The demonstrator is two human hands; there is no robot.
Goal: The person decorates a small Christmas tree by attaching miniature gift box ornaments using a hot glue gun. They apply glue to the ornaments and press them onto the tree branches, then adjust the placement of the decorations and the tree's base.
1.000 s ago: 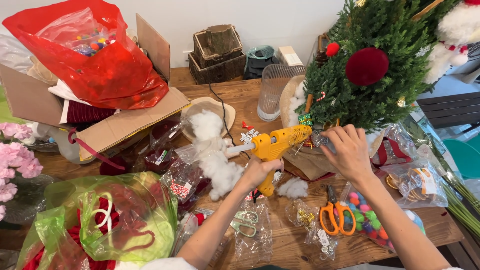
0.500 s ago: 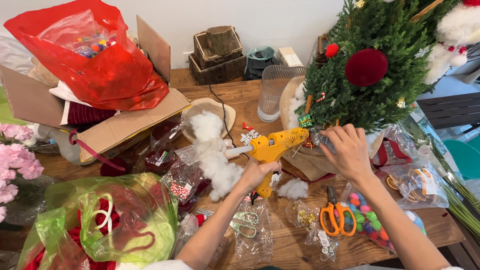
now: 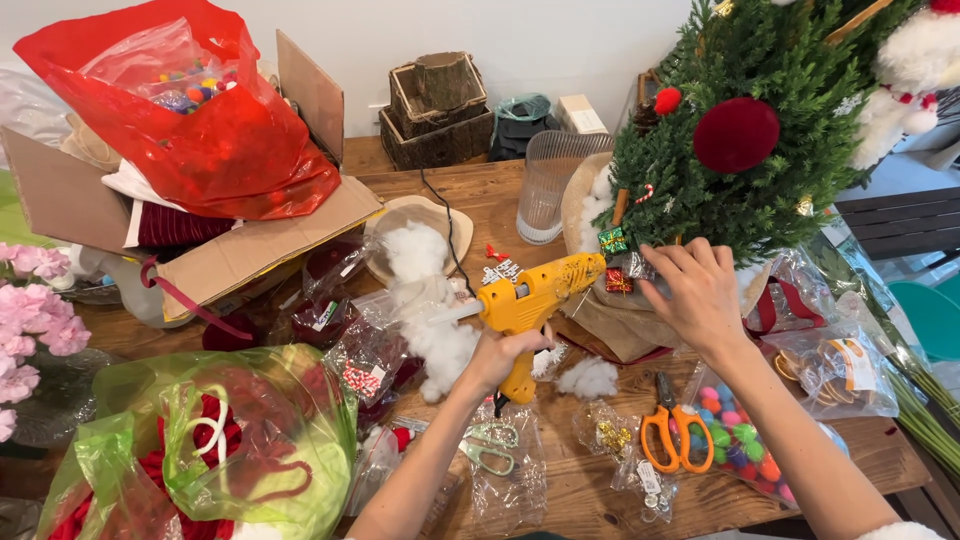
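Note:
My left hand (image 3: pixel 505 352) grips the handle of a yellow glue gun (image 3: pixel 530 300), its nozzle pointing right toward the foot of a small green tree (image 3: pixel 760 130). My right hand (image 3: pixel 695 290) reaches to the tree's base, its fingertips at a tiny red gift-box ornament (image 3: pixel 618 281). A small green gift ornament (image 3: pixel 612 240) hangs just above it. The tree carries a big dark red pompom (image 3: pixel 737 135) and a small red one (image 3: pixel 667 100). Burlap (image 3: pixel 610 325) wraps the base.
Orange scissors (image 3: pixel 677 435) and a bag of coloured pompoms (image 3: pixel 745 455) lie by my right forearm. White stuffing (image 3: pixel 425 290) sits left of the gun. A cardboard box (image 3: pixel 250 245) with a red bag (image 3: pixel 190 120), a green bag (image 3: pixel 200 450), a ribbed glass vase (image 3: pixel 550 185) and pink flowers (image 3: pixel 35 310) crowd the wooden table (image 3: pixel 590 490).
The glue gun's nozzle has stayed by the tree's base. My right hand has shifted slightly left, closing in on the small red ornament.

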